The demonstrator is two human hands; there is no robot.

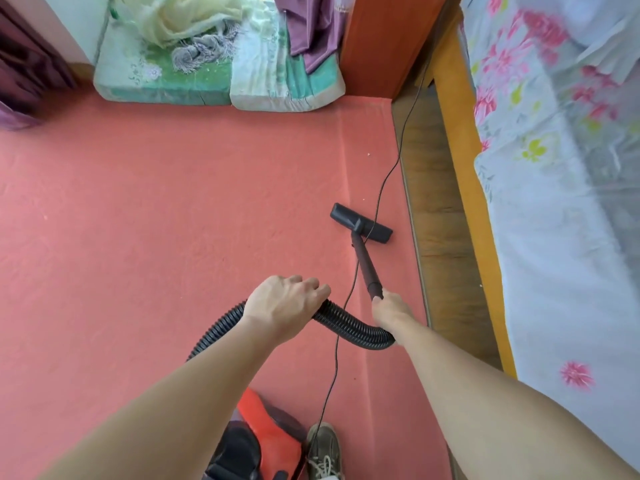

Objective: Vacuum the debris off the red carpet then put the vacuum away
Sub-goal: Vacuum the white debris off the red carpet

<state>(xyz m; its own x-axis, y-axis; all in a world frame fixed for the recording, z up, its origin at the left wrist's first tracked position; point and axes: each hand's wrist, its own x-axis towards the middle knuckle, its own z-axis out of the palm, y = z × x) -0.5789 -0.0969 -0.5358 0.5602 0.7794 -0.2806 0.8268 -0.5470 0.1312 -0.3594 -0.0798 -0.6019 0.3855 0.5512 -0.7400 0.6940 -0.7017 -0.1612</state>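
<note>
The red carpet (156,202) covers most of the floor. A black vacuum floor head (360,223) lies flat on it near its right edge, joined to a black wand (365,265). My right hand (389,308) grips the wand's lower end. My left hand (284,303) holds the black ribbed hose (349,327), fingers curled over it. The hose loops back to the red and black vacuum body (259,441) by my shoe. Small pale specks of debris (368,154) lie on the carpet beyond the head.
A thin black power cord (388,174) runs from the vacuum across the head toward the back right. A strip of wooden floor (440,202) and a bed with a floral cover (554,168) are on the right. Cushions with cloths (214,71) line the far wall.
</note>
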